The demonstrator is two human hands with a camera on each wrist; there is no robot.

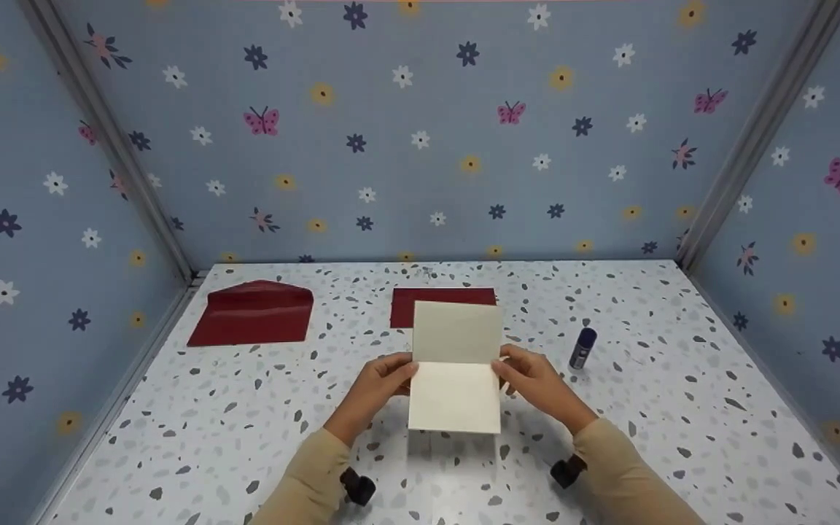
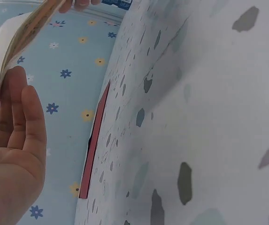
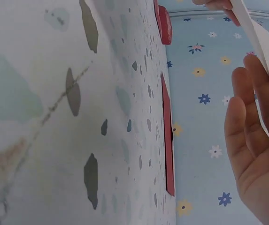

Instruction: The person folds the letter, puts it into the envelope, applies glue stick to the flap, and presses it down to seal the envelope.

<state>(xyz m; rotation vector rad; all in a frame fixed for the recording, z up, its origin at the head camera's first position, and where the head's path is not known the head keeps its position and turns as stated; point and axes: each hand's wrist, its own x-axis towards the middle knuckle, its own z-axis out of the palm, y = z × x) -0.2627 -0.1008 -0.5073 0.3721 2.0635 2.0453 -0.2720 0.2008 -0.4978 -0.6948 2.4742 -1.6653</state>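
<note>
A cream folded card [image 1: 455, 397] is held open above the table, its crease running across the middle and its inside blank in the head view. My left hand [image 1: 385, 375] pinches its left edge near the crease, thumb in front and fingers behind. On the opposite edge my right hand [image 1: 529, 372] pinches the card the same way. From the left wrist view, the card [image 2: 24, 40] shows nearly edge-on between thumb and fingers. The right wrist view has the white card [image 3: 254, 35] held at its edge, the other fingers extended behind it.
Behind the card lies a flat red rectangle [image 1: 443, 295], partly hidden. A red envelope [image 1: 256, 321] with its flap raised lies at the far left. A dark-capped glue stick [image 1: 582, 348] stands to the right. Flowered panels [image 1: 420, 109] wall the speckled table [image 1: 682, 408].
</note>
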